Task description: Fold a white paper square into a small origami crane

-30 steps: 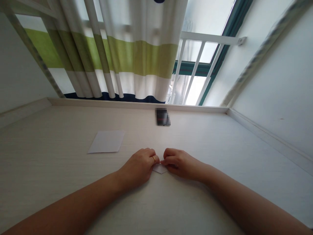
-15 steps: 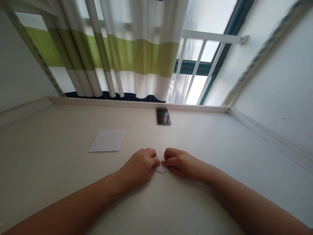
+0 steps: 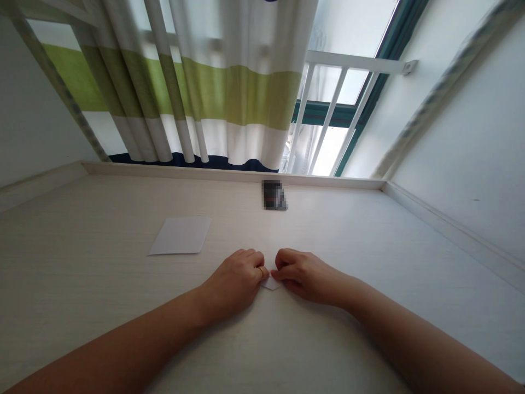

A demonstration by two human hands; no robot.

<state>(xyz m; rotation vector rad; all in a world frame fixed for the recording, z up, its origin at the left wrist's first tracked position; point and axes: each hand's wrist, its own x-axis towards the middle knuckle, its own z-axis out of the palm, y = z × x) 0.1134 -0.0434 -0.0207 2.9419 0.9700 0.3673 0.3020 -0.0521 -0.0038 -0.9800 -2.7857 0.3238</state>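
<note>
Two pinches on small paper [image 3: 271,284], by left hand [image 3: 240,280] at nine o'clock, right hand [image 3: 305,274] at three, probably for steadiness; toward ten, flat sheet [image 3: 180,235], seemingly aside for room.

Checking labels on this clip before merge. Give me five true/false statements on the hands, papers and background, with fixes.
1. The left hand wears a ring. True.
2. The large flat paper lies to the right of both hands. False: it lies to their left, farther from the person.
3. Fingers of the left hand and the right hand are at the small paper. True.
4. The dark pixelated item is under the right hand. False: it lies beyond both hands, by the raised edge.
5. The curtain has a wide green band. True.
</note>
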